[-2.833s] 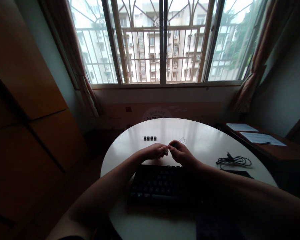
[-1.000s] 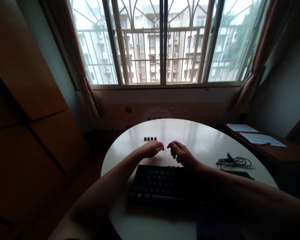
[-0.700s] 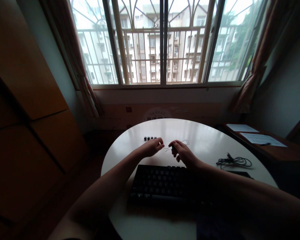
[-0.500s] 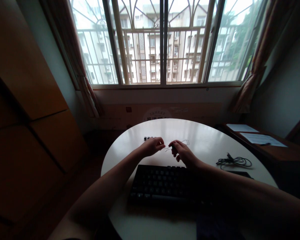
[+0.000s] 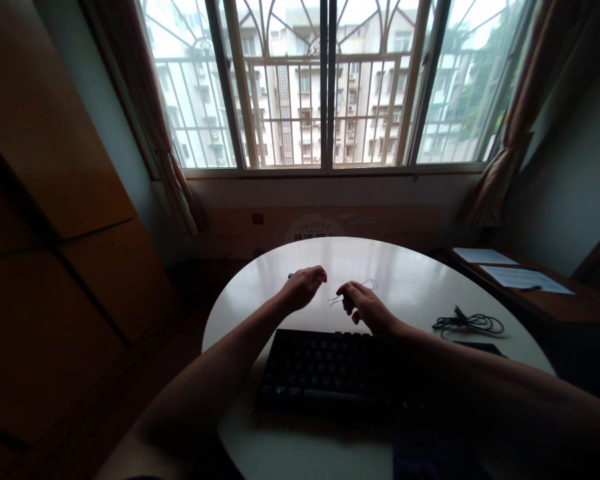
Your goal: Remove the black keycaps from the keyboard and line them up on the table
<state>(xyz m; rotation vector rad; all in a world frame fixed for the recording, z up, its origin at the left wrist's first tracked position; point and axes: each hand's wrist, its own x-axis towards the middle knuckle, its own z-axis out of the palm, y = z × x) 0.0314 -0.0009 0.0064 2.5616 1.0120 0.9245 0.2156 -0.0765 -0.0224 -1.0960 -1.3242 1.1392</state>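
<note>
My right hand (image 5: 366,307) is closed around the middle of a wire keycap puller (image 5: 372,285). Its thin prongs stick out to the left of the fingers, and its wire loop shows behind the hand. To the left, my left hand (image 5: 304,287) hovers over the table with its fingers pressed together; whatever they may hold is hidden. The two hands are a short gap apart. Nearer to me lies a black keyboard (image 5: 325,363), partly covered by my right forearm. A small dark keycap (image 5: 291,275) peeks out behind my left hand.
The round white table (image 5: 240,293) carries a coiled black cable (image 5: 473,324) and a flat dark object (image 5: 480,348) at the right. Beyond it, a brown side table (image 5: 555,305) holds papers (image 5: 523,278). A wooden cabinet (image 5: 95,267) stands at left.
My left hand has turned and lifted slightly, its fingers closing more and covering most of the small keycaps behind it. The puller's prongs have shifted a little; my right hand stays almost in place.
</note>
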